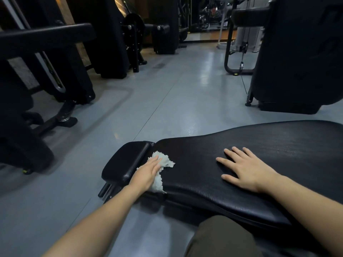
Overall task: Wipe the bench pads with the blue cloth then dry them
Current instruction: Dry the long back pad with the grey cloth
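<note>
A grey gym floor (167, 93) fills most of the view, with black exercise machines (104, 38) standing along the far side and a large black machine (297, 52) at the right. In front of the person lies a black bench, and its long back pad (259, 154) stretches from the middle of the view to the right edge; the surface has a fine leather grain. Just beside the left end of this pad is the smaller seat pad (128, 162), also black, with a narrow gap between the two. The person's knee in olive trousers (222, 236) shows at the bottom, below the long pad. The right hand (245, 171) lies flat on the long pad with the fingers straight and spread, palm down, and it holds nothing. The left hand (148, 173) is stretched out with straight fingers held together and presses down on the cloth (163, 164). The cloth looks pale, whitish-blue in this light, and it is crumpled; it lies on the left end of the long pad, at the gap next to the seat pad, and one part hangs over the near edge of the pad under the wrist.
</note>
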{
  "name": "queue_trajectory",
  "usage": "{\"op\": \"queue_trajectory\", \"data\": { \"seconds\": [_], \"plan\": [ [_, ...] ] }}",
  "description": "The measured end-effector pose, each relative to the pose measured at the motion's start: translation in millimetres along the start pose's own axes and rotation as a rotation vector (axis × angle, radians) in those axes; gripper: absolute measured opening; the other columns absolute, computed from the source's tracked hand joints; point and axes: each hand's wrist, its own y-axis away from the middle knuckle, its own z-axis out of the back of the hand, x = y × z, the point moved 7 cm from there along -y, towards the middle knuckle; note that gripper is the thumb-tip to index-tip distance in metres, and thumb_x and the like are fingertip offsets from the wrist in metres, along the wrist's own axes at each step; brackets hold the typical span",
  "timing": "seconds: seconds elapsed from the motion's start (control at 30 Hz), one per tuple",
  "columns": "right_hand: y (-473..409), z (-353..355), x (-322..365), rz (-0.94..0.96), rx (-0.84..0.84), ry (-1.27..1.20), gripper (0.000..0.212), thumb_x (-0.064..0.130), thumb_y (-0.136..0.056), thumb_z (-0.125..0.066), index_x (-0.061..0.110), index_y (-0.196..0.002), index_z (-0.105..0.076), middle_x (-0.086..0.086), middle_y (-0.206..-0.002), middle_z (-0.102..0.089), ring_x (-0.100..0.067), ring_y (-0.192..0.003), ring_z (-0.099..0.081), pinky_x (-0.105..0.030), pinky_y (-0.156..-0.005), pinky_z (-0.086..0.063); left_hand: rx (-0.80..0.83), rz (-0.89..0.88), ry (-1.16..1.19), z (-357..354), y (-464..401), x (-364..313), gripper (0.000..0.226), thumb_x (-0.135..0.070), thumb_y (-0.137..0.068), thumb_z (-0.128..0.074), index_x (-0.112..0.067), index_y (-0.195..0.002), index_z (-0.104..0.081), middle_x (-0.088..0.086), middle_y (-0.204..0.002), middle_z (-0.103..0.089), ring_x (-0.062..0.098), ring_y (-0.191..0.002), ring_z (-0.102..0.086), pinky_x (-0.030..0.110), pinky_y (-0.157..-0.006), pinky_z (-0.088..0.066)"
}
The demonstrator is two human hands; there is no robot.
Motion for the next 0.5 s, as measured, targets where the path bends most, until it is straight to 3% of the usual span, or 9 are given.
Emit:
{"op": "queue_trajectory", "data": {
  "seconds": [0.07,0.17,0.33,0.5],
  "plan": [
    [-8.8,7.1,17.4,0.063,-0.020,0.019,0.108,0.083,-0.067,0.027,0.039,-0.159,-0.009,-0.004,-0.168,-0.011,-0.025,-0.155,-0.004,-0.047,-0.123,0.000,-0.020,-0.002,-0.025,10.1,7.0,1.6,0.044,-0.047,-0.104,-0.039,-0.031,-0.144,-0.051,-0.014,-0.155,-0.040,0.006,-0.145,-0.033,0.021,-0.116,-0.024],
    [-27.9,23.3,65.2,0.175,-0.065,-0.004,0.090,0.081,-0.084,0.010,0.037,-0.159,-0.012,-0.003,-0.168,-0.013,-0.022,-0.155,-0.002,-0.045,-0.124,0.003,-0.050,-0.021,-0.031,28.4,21.1,3.5,0.042,-0.045,-0.105,-0.039,-0.030,-0.142,-0.053,-0.013,-0.154,-0.043,0.009,-0.144,-0.036,0.023,-0.114,-0.026],
    [-56.3,34.9,131.9,0.264,-0.068,-0.113,0.095,0.079,-0.075,0.004,0.038,-0.159,-0.012,-0.002,-0.169,-0.009,-0.019,-0.155,0.003,-0.045,-0.124,0.006,-0.160,-0.047,-0.025,89.9,45.9,18.6,0.041,-0.046,-0.104,-0.038,-0.037,-0.141,-0.053,-0.014,-0.153,-0.043,0.004,-0.144,-0.033,0.018,-0.112,-0.024],
    [-74.6,28.5,160.7,0.272,-0.043,-0.126,0.097,0.080,-0.073,0.005,0.038,-0.159,-0.009,-0.002,-0.169,-0.006,-0.019,-0.155,0.006,-0.044,-0.124,0.007,-0.272,-0.076,-0.071,153.8,56.8,24.0,0.046,-0.042,-0.104,-0.039,-0.023,-0.143,-0.053,-0.006,-0.153,-0.044,0.010,-0.145,-0.035,0.015,-0.114,-0.019]
  ]
}}
